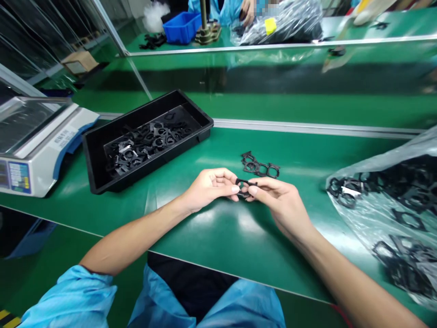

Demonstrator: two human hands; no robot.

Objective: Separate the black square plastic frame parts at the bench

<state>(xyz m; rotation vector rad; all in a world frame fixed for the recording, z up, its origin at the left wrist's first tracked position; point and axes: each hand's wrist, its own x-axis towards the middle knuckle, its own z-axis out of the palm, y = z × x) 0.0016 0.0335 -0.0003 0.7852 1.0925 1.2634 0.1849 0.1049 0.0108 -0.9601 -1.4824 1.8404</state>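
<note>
Between my two hands, above the green table [211, 232], is a small black plastic ring-shaped part [244, 183]. The fingers and thumb of my left hand [215, 184] pinch its left side. My right hand [273, 191] pinches the same part from the right. Just beyond my fingers, several similar black parts [261, 167] lie in a loose group. To the left, a black tray [191, 145] holds a heap of such parts [150, 141]. A clear plastic bag [358, 223] at the right has more of them in and around its mouth.
A white weighing scale [48, 159] stands at the far left. Behind the metal strip [307, 127], a transparent panel [273, 86] separates another bench, where a blue bin [182, 28], a wrapped bag [287, 23] and a co-worker's hand [248, 11] show. A cardboard box [80, 63] sits back left.
</note>
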